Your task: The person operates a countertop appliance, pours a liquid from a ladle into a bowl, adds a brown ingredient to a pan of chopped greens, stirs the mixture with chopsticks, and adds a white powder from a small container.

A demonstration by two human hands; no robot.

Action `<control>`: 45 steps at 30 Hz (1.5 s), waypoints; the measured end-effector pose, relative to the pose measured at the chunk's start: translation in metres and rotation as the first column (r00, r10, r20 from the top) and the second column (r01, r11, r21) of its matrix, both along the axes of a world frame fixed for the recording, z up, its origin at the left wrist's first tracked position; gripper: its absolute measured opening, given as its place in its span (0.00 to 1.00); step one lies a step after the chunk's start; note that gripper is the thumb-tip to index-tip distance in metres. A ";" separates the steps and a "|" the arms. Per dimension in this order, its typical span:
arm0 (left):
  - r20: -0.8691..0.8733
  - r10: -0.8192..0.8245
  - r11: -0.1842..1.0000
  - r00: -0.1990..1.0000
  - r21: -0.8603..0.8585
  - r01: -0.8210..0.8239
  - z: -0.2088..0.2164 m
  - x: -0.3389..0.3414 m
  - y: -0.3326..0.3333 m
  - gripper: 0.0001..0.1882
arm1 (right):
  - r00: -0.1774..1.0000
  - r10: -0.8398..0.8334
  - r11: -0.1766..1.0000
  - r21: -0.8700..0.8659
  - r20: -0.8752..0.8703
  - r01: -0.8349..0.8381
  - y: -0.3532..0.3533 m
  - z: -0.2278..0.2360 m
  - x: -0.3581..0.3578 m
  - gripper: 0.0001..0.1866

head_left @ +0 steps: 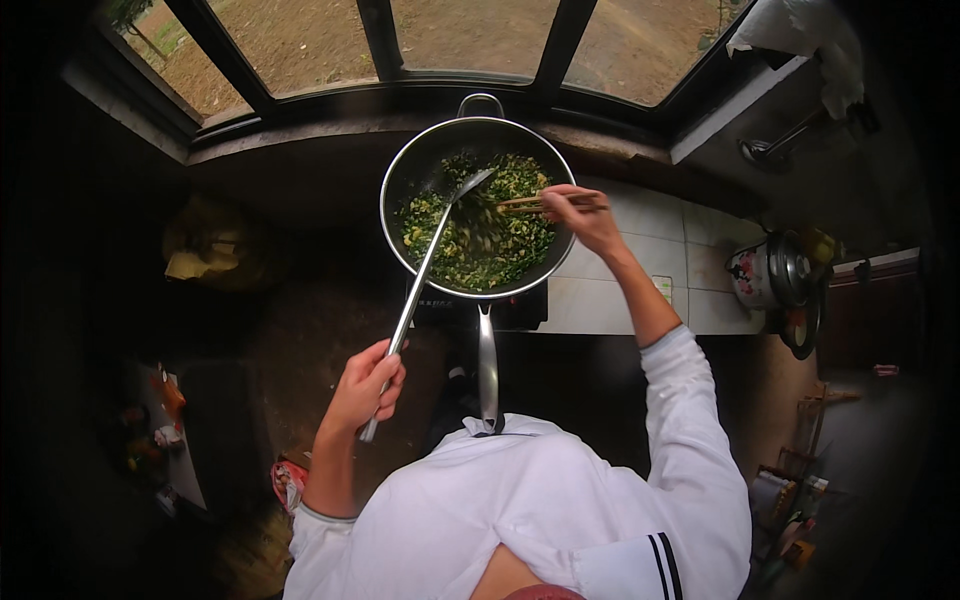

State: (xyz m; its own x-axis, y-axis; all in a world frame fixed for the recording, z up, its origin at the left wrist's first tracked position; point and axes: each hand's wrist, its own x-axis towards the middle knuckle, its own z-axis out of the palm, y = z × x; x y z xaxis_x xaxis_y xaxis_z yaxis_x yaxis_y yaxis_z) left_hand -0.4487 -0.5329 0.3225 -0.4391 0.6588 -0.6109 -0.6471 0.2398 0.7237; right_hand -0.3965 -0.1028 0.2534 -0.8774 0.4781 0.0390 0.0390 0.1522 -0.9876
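Observation:
A deep dark wok [398, 165] with a steel rim sits on a black cooktop [530, 312]. Chopped green leaves mixed with yellow bits [520, 250] cover much of its inside. My left hand [368, 385] is closed round the handle of a long metal spatula [425, 265], whose head rests in the food near the wok's middle. Over the wok's right rim, my right hand [585, 215] grips a pair of wooden chopsticks [525, 205], their tips down at the food beside the spatula head. The wok's long steel handle [487, 365] points toward my body.
White tiles [640, 240] cover the counter to the right, where a floral rice cooker [770, 275] stands at the far end. Windows [470, 40] line the wall behind the wok. A yellowish bag [215, 250] lies in shadow at the left.

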 end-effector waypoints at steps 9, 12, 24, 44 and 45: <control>-0.145 0.038 0.999 0.989 0.029 -0.034 -0.029 -0.017 0.060 0.07 | 0.978 -0.188 0.980 0.041 -0.092 0.193 -0.005 -0.045 -0.022 0.12; -0.078 -0.058 0.997 0.995 0.038 0.061 -0.019 -0.014 0.050 0.11 | 0.995 -0.099 0.991 -0.094 -0.030 0.096 -0.025 -0.017 -0.009 0.12; -0.233 0.057 0.996 0.971 -0.059 -0.073 0.000 0.000 0.014 0.15 | 0.997 -0.073 0.997 0.019 -0.040 0.074 -0.029 -0.020 -0.005 0.11; -0.246 0.130 0.984 0.960 -0.085 -0.155 0.015 0.019 0.016 0.10 | 0.970 0.052 0.963 0.271 -0.239 0.015 -0.112 -0.024 -0.017 0.08; -0.251 0.126 0.984 0.960 -0.089 -0.152 0.018 0.019 0.017 0.09 | 0.974 -0.010 0.953 0.293 -0.228 0.078 -0.093 -0.030 -0.019 0.08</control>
State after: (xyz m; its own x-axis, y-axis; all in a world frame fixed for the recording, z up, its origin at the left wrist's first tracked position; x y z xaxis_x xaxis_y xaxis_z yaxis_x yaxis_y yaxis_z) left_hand -0.4293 -0.5159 0.3400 -0.6658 0.5179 -0.5372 -0.4871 0.2437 0.8387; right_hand -0.4152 -0.1963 0.2234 -0.8086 0.4525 0.3759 -0.1615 0.4437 -0.8815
